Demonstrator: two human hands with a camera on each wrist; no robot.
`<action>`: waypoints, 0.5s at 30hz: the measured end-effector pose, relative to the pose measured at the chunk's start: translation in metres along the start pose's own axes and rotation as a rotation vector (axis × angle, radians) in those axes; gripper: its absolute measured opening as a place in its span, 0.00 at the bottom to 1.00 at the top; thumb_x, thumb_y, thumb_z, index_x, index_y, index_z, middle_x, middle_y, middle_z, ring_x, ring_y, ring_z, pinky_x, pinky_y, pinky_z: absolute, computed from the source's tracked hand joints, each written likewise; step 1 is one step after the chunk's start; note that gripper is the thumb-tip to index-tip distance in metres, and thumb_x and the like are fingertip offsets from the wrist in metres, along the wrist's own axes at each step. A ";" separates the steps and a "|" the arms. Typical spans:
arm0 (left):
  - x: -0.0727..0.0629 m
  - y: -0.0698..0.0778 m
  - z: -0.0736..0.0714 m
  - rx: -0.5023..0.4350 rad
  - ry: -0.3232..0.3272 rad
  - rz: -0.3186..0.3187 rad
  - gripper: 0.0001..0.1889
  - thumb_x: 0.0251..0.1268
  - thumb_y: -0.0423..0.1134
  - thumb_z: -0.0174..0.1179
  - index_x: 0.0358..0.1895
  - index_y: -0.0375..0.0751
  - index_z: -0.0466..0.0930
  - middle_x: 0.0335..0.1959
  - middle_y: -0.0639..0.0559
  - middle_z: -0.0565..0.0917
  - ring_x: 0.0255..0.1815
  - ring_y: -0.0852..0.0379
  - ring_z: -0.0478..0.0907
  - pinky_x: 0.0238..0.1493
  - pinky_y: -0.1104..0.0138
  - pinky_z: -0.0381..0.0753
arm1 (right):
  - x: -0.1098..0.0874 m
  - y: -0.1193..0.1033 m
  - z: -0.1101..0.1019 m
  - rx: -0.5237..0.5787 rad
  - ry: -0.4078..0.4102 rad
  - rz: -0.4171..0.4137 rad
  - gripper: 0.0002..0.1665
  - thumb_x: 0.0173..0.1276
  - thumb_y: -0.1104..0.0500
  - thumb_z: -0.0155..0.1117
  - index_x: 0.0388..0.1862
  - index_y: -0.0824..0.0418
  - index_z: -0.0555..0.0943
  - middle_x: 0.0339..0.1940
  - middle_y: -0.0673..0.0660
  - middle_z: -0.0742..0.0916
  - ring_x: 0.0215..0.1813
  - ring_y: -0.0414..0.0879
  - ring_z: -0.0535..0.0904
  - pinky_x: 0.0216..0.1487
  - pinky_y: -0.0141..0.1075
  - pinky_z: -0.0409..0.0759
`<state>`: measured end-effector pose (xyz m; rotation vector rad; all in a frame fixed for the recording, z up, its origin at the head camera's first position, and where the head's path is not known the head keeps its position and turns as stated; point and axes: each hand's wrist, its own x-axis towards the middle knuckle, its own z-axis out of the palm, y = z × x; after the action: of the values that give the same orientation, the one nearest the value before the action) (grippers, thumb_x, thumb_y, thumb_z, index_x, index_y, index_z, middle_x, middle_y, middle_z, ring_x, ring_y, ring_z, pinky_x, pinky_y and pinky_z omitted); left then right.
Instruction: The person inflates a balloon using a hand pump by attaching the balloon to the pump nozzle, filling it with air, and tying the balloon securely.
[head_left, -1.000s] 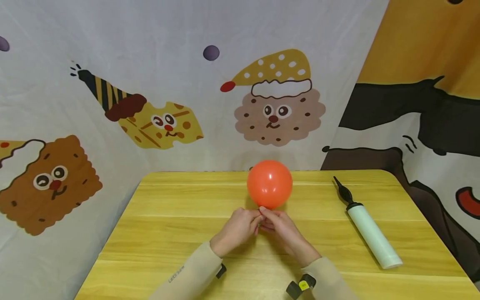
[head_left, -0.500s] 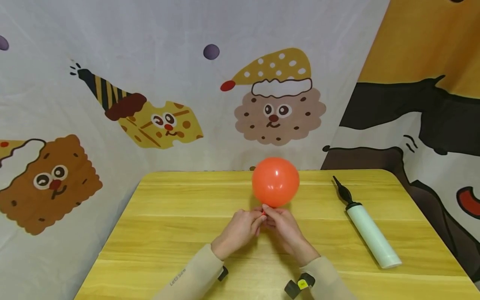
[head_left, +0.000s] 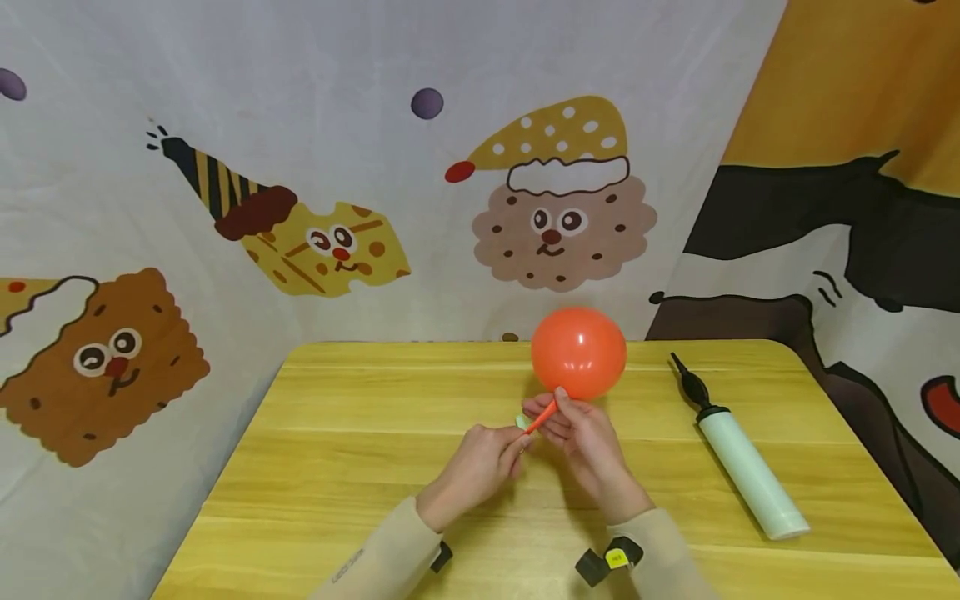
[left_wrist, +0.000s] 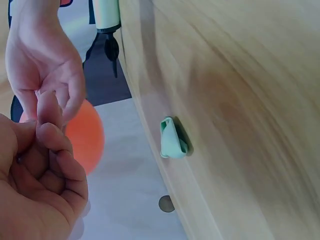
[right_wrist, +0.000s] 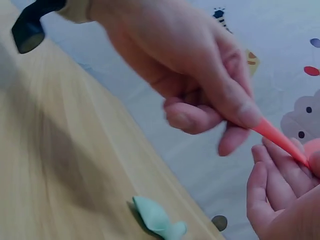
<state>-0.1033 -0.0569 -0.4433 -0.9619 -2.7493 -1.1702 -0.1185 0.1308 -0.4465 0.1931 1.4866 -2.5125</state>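
My beige sleeve (head_left: 390,542) at seven o'clock bears dark lettering (head_left: 347,566). The black wrist camera (head_left: 592,568) at five has a yellow patch (head_left: 617,558).

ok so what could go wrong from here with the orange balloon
Air could escape if the right hand loosens its pinch near the base of the orange balloon, since no knot shows in the neck.
The neck could snap back if the left hand loses its end.
The round-bodied pump, lying on its side, might roll if bumped.
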 end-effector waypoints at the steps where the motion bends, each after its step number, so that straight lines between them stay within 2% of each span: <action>1: -0.001 0.000 -0.001 0.002 0.003 0.003 0.13 0.83 0.37 0.53 0.35 0.42 0.84 0.15 0.64 0.73 0.16 0.74 0.64 0.18 0.78 0.66 | 0.000 -0.002 0.000 0.023 0.010 0.003 0.21 0.85 0.52 0.53 0.49 0.70 0.83 0.48 0.62 0.91 0.54 0.52 0.88 0.64 0.49 0.81; 5: -0.006 0.000 -0.001 -0.006 -0.011 -0.006 0.12 0.82 0.36 0.54 0.38 0.40 0.86 0.15 0.59 0.77 0.15 0.75 0.65 0.17 0.78 0.68 | 0.001 -0.006 0.001 0.108 0.074 0.020 0.18 0.86 0.53 0.48 0.46 0.65 0.79 0.43 0.60 0.90 0.50 0.53 0.90 0.59 0.49 0.84; 9: -0.010 0.001 0.000 -0.025 -0.045 -0.013 0.10 0.80 0.34 0.56 0.40 0.37 0.87 0.17 0.53 0.81 0.16 0.74 0.65 0.17 0.78 0.67 | 0.001 -0.008 0.004 0.164 0.114 0.001 0.17 0.87 0.53 0.44 0.41 0.62 0.76 0.29 0.52 0.82 0.38 0.46 0.88 0.54 0.44 0.87; 12: -0.011 0.002 0.001 -0.030 -0.064 -0.005 0.10 0.80 0.33 0.56 0.40 0.36 0.87 0.18 0.51 0.82 0.16 0.75 0.64 0.17 0.78 0.66 | 0.002 -0.010 0.007 0.213 0.112 -0.009 0.18 0.88 0.53 0.42 0.40 0.60 0.74 0.22 0.48 0.71 0.27 0.39 0.74 0.45 0.34 0.85; 15: -0.011 0.003 0.004 -0.034 -0.077 0.013 0.10 0.80 0.33 0.56 0.40 0.37 0.87 0.18 0.52 0.82 0.16 0.76 0.63 0.17 0.79 0.64 | 0.004 -0.011 0.010 0.288 0.081 -0.005 0.18 0.88 0.53 0.40 0.39 0.59 0.72 0.20 0.46 0.66 0.23 0.38 0.60 0.31 0.26 0.71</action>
<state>-0.0920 -0.0587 -0.4471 -1.0480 -2.7857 -1.2076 -0.1248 0.1270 -0.4331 0.3413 1.1452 -2.7430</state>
